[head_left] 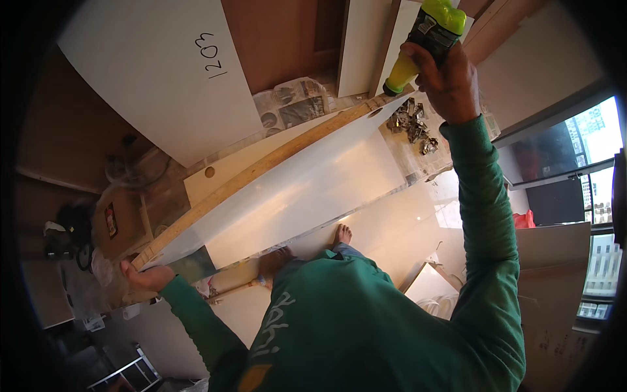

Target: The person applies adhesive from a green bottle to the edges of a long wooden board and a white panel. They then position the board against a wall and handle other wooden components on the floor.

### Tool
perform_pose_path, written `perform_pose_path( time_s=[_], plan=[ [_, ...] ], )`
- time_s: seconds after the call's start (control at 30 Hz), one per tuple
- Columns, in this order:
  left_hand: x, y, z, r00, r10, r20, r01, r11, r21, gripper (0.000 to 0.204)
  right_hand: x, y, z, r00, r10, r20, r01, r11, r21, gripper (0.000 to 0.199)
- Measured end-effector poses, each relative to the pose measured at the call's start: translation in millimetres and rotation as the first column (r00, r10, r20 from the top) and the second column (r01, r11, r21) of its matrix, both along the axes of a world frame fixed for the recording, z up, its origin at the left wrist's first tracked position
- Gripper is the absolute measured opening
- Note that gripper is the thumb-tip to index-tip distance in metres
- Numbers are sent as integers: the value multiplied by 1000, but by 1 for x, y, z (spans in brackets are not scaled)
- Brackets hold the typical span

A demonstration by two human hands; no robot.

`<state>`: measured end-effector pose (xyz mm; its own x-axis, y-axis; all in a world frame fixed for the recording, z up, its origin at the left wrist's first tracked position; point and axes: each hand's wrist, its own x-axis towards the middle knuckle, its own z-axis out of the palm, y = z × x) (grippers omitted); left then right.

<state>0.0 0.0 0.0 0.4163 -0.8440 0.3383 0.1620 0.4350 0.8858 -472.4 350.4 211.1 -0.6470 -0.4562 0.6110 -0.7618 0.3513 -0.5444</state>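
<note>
A long white panel (281, 171) stands on its narrow side with its raw, brownish edge facing up, running from lower left to upper right. My left hand (149, 276) grips the panel's lower-left end, fingers bent around the corner. In my raised right hand (449, 81) is a yellow-green squeeze bottle (403, 70) with a black label, tilted so its dark tip points down at the panel's far right end. The tip is at or just above the edge; contact cannot be made out. Beside that end lies a heap of metal hinges (410, 121).
Behind the upright panel lies another white board (215, 171) with a round hole. Newspaper (294, 104) covers part of the work surface. A large white panel (157, 65) leans at the upper left. My bare foot (343, 234) is on the floor close by. Windows (597, 189) are at the right.
</note>
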Motion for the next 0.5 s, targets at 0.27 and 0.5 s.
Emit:
perform_pose_path(
  time_s=[0.27,0.5],
  plan=[
    [37,-18,-1,746,312,588,-74,917,-392,43,92,-45,-1,995,96,-23,-96,995,1,46],
    [4,22,27,897,54,439,15,988,-151,45,36,8,2,989,-143,-48,144,989,31,43]
  ],
)
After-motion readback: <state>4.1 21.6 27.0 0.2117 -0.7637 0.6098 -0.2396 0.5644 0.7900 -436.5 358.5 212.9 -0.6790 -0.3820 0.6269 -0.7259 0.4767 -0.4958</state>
